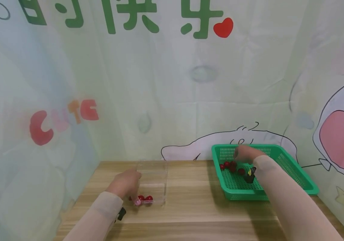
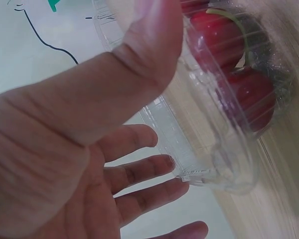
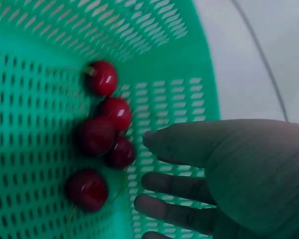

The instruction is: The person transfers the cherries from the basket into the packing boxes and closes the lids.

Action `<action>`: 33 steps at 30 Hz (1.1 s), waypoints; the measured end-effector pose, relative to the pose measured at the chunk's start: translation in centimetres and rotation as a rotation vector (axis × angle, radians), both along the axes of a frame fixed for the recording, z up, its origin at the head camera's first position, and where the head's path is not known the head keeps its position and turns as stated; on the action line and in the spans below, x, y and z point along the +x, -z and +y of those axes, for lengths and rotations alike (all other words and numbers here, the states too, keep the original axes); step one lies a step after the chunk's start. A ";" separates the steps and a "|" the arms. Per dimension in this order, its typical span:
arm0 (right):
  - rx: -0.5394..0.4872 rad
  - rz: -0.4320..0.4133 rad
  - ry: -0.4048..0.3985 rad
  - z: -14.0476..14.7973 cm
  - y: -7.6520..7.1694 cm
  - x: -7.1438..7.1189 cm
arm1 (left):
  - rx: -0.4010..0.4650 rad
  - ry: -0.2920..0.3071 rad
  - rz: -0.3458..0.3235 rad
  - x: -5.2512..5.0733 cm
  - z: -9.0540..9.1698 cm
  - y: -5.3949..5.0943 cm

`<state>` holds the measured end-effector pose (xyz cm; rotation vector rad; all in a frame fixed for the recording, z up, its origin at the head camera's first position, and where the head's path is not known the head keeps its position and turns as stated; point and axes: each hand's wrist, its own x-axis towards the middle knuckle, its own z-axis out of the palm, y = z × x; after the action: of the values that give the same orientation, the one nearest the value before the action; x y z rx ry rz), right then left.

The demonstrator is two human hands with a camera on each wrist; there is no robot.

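Observation:
A clear plastic clamshell box (image 1: 155, 189) lies open on the table, with red cherries (image 1: 149, 198) at its near end. My left hand (image 1: 126, 183) rests at the left side of this box. In the left wrist view its thumb (image 2: 154, 45) lies across the box wall beside the cherries, while the other fingers spread loosely, some tips at the rim. My right hand (image 1: 247, 154) reaches over a green plastic basket (image 1: 230, 193). Below its fingertips, in the right wrist view, several dark red cherries (image 3: 95, 136) with stems lie on the mesh; the hand holds none.
The wood-grain table (image 1: 187, 207) carries both box and basket, with a stretch of tabletop between them. A printed cloth backdrop (image 1: 175, 83) hangs right behind the table and along its sides. Small dark devices (image 1: 120, 213) are strapped at both wrists.

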<state>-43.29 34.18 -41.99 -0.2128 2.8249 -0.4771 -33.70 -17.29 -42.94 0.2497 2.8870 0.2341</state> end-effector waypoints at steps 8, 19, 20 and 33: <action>0.060 -0.106 0.019 1.6 1.1 0.7 | -0.007 0.004 0.006 0.1 0.0 0.0; 0.027 -0.102 0.028 1.8 1.9 2.0 | -0.014 0.010 0.006 0.1 0.2 0.3; 0.025 -0.098 0.027 1.9 1.9 1.9 | -0.012 0.009 0.006 0.1 0.3 0.4; -0.035 0.017 -0.035 0.1 -2.4 1.4 | -0.015 0.015 0.016 0.2 -0.1 0.2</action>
<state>-41.93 34.23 -39.56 -0.2737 2.8265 -0.5195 -33.46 -17.36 -43.15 0.2719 2.9007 0.2090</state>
